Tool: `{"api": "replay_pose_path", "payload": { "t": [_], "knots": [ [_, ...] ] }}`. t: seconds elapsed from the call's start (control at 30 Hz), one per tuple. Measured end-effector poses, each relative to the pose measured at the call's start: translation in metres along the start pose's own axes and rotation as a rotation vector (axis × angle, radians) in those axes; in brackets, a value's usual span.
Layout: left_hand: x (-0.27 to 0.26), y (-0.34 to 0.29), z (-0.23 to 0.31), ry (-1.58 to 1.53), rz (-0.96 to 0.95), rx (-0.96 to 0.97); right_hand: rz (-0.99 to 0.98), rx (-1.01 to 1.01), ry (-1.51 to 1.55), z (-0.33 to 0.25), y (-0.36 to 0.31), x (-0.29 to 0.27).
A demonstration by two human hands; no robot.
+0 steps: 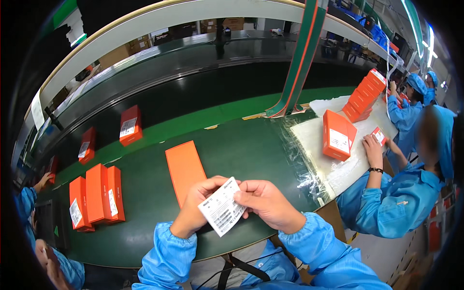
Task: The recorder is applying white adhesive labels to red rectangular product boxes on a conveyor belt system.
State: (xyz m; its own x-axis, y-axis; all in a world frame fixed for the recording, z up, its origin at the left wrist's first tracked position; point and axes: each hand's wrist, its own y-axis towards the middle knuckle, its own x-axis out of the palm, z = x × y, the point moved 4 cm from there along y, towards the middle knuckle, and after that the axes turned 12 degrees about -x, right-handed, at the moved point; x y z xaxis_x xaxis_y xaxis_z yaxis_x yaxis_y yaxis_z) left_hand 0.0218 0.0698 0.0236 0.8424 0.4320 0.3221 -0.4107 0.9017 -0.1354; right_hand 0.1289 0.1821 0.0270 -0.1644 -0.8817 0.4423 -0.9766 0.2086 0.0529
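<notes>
A white printed label [220, 211], with small dark text and barcodes, is held tilted above the near edge of the green table. My left hand [197, 203] is closed on its left side and top, partly hidden behind it. My right hand [270, 202] pinches the label's right edge, thumb on the front. Just beyond my left hand an orange box [185, 162] lies flat on the table, its near end covered by that hand. No label shows on its visible top.
Several orange boxes [98, 193] with white labels stand at the left. More boxes [129, 126] sit on the dark conveyor [193, 94]. At right, a co-worker [401, 193] handles a small orange box near a stack [365, 96]. A green post [304, 53] rises beyond the table.
</notes>
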Motion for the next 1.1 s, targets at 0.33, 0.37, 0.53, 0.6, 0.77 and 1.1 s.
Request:
{"api": "replay_pose_path", "payload": {
  "t": [0.33, 0.37, 0.53, 0.6, 0.77, 1.1],
  "knots": [
    [-0.023, -0.006, -0.019, -0.322, -0.215, -0.092, -0.095, 0.22, 0.117, 0.023, 0.012, 0.016],
    [-0.024, -0.007, -0.019, -0.338, -0.217, -0.089, -0.084, 0.21, 0.091, 0.022, 0.013, 0.016],
    [-0.025, -0.01, -0.013, -0.269, -0.071, -0.032, 0.016, 0.076, -0.085, 0.018, 0.019, 0.014],
    [-0.027, -0.01, -0.012, -0.208, 0.028, 0.03, 0.127, -0.131, -0.342, 0.009, 0.019, 0.02],
    [-0.033, -0.015, -0.006, 0.094, 0.278, 0.218, 0.181, -0.345, -0.748, 0.002, 0.014, 0.035],
    [-0.154, -0.087, 0.034, -0.085, 1.017, 0.518, 0.441, -0.169, -0.435, -0.018, 0.036, 0.002]
  ]
}}
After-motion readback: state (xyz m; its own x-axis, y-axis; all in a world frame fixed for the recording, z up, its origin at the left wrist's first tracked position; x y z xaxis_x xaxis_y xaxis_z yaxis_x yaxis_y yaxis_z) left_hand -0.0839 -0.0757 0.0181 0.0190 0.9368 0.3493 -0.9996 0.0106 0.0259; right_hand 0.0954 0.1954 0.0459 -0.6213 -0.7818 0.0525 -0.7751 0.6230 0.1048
